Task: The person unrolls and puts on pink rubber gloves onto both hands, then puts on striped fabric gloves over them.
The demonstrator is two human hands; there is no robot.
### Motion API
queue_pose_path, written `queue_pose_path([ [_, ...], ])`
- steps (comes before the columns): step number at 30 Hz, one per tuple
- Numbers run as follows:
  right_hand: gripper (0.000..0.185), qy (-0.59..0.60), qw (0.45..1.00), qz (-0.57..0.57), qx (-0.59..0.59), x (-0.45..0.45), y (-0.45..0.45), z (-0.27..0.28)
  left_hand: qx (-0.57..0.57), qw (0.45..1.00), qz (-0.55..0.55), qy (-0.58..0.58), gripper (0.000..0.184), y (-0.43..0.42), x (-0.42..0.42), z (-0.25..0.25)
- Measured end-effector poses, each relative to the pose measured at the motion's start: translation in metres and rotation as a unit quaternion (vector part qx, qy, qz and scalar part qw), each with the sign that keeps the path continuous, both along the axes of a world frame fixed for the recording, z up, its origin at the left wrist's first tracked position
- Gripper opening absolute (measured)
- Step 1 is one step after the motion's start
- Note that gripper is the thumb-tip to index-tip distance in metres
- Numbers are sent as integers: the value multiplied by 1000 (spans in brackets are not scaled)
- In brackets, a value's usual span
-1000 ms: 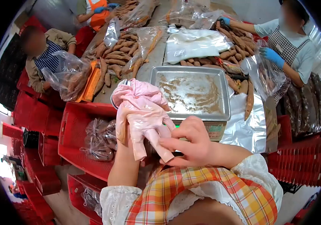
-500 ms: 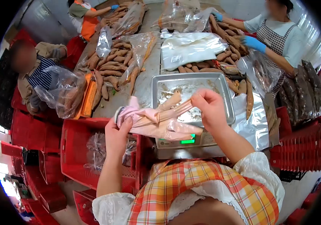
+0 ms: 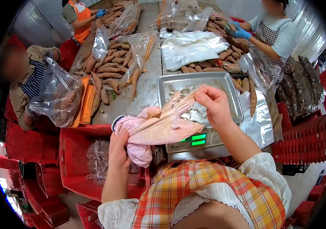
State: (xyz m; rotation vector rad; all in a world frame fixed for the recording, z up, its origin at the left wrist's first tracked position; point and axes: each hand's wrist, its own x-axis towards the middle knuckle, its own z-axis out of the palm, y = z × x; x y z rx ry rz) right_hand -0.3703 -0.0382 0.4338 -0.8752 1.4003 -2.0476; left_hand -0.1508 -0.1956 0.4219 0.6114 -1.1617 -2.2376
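A pale rubber glove (image 3: 163,131) with a pink cloth cuff (image 3: 130,128) is stretched between my hands, above the front edge of a metal tray. My left hand (image 3: 119,148) is closed round the cuff, with the thumb on top. At the other end, my right hand (image 3: 213,103) pinches the glove by its fingers. Beneath lies the tray (image 3: 163,82), dusty with soil, on a scale (image 3: 212,139) with lit green displays. Some glove fingers hang loose toward the scale.
A red crate (image 3: 83,179) holding crumpled plastic bags stands at my left. Sweet potatoes (image 3: 111,65) are piled across the table (image 3: 113,108), beside a stack of white plastic bags (image 3: 193,47). Several people work around it; one co-worker (image 3: 273,34) wears blue gloves.
The glove has been pulled straighter, and its pink cuff now hangs down below my left hand. At the right, the co-worker's two hands have come together over the sweet potatoes.
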Motion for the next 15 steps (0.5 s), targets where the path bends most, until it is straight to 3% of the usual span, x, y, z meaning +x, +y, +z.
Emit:
queue_pose_path([
  [4,16,36,999,11,31,-2,1,5,-34,999,-11,33,37,0,3,-3],
  [6,30,141,979,-14,145,-4,1,8,-51,998,-1,29,37,-2,5,-8],
  [7,30,142,979,-11,146,0,0,18,-54,998,10,21,38,-3,4,-11],
  [9,49,364,909,-202,-38,17,-4,44,-56,998,24,13,38,-5,-1,-12],
  [10,50,388,886,-231,-109,33,-21,-12,32,998,53,22,37,-8,-5,-11],
  [11,49,476,866,-137,-72,43,-24,-29,119,989,82,30,36,-11,-8,-9],
  [12,48,552,832,-34,-43,54,-27,-46,198,976,43,81,42,-15,-7,3],
  [13,44,647,733,191,93,61,-15,-16,185,972,87,119,49,-23,-4,4],
  [14,44,646,734,191,84,64,-14,-4,190,969,75,140,49,-24,1,14],
  [15,42,616,740,207,172,59,-19,7,194,964,65,173,49,-26,1,25],
])
